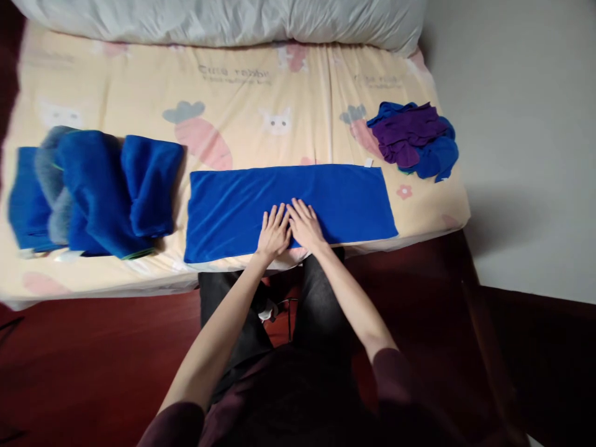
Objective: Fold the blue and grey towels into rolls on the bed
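Note:
A blue towel (233, 211) lies spread in a long rectangle along the front edge of the bed, with a small white tag at its far right edge. Faint creases run across its left half. My left hand (274, 231) rests flat on the towel's middle, fingers stretched out and pointing away from me. Right beside it, my right hand (305, 225) also lies flat on the cloth, the fingertips of both hands almost meeting. Neither hand grips anything.
Left of the towel sits a pile of blue and grey towels (97, 186). At the right is a crumpled heap of purple and blue cloths (410, 133). A white quilt (223, 22) lines the back of the patterned bed sheet (251, 133). A pale wall (521, 136) stands right.

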The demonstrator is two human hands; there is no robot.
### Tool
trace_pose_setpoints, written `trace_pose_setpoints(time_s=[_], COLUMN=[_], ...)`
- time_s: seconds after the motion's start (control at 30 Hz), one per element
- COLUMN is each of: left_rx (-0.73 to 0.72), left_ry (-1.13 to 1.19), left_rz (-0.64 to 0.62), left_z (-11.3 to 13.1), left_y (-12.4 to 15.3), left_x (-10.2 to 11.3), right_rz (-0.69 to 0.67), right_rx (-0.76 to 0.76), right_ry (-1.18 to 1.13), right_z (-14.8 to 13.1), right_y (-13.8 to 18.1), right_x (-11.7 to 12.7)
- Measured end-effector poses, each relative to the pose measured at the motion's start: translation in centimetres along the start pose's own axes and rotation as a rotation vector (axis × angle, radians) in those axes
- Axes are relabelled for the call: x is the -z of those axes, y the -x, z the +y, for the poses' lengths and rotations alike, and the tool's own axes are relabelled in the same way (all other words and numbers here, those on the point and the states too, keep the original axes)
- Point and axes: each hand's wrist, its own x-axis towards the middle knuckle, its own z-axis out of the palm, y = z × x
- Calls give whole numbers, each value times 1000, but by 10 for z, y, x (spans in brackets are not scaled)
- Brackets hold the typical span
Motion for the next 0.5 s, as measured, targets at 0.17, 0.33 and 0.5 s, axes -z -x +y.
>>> trace_pose_setpoints(time_s=[0.17, 0.33, 0.5], left_rx=[23, 188, 307], left_ry=[9, -32, -50], left_rz=[70, 164, 284], left_z=[-25, -68, -114], left_y=[1, 21, 48], left_x=[-15, 18, 42], right_rz=[-10, -24, 100], right_rx=[1, -103, -236], right_ry=[8, 34, 52], right_z=[14, 62, 129], right_y=[-2, 11, 30], right_x=[-17, 16, 50])
